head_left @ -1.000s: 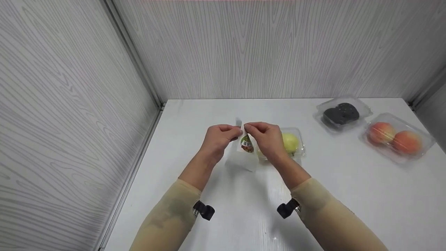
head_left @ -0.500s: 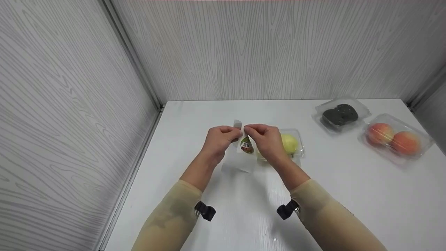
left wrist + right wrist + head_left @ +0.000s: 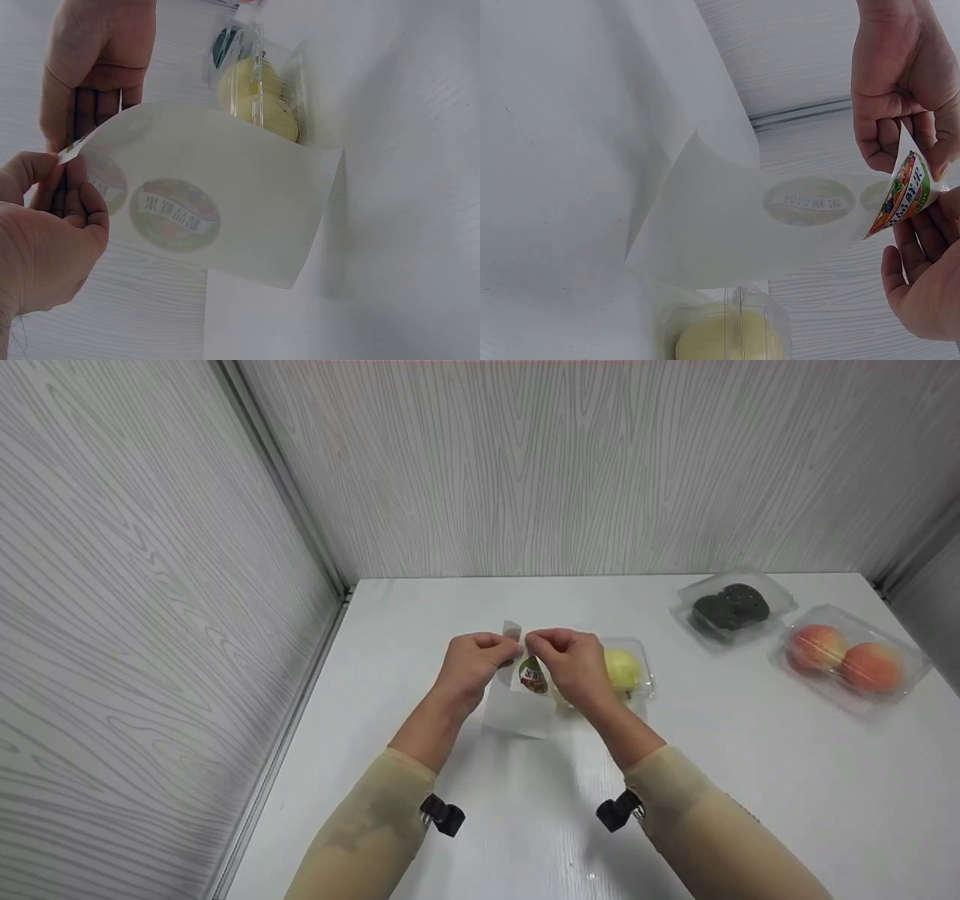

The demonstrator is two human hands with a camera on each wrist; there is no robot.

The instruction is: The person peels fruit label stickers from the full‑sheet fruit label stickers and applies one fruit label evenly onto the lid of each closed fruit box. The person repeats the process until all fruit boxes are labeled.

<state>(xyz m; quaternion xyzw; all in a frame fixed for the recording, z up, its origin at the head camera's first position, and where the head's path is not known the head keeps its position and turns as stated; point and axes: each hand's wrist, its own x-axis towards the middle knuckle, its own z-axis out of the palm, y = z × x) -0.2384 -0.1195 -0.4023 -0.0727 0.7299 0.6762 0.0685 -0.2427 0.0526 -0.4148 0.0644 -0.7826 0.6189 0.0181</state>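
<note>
Left hand: the thumb and fingertips of the left hand [image 3: 472, 664] are clamped together on the sticker sheet [image 3: 517, 709] near its far end.
Right hand: the right hand [image 3: 577, 660] pinches the same paper just beside them, at 2 o'clock from the left fingertips in the head view.
Sticker sheet: whitish, thin and translucent, with a gentle curl; pale, mirrored ovals show through its back in both wrist views.
Oval label [image 3: 533, 675]: green-edged, with red and orange fruit printing and a white band of characters; the right wrist view shows its bright face where the paper bends over at the fingers.
Sheet from the grip: most of it hangs toward 6 o'clock, the label at 5, a short end poking out at 12.
Nearest box: a clear box [image 3: 646, 687] with yellow-green fruits [image 3: 623, 669], at 4 o'clock, partly hidden by the right hand.
Farther boxes: a clear pack [image 3: 781, 603] of black contents [image 3: 732, 607] just above 3 o'clock; a clear tub [image 3: 910, 666] with two orange-red fruits [image 3: 871, 667] at 3, well apart.
Surface: all three containers rest on a white table [image 3: 750, 787].
</note>
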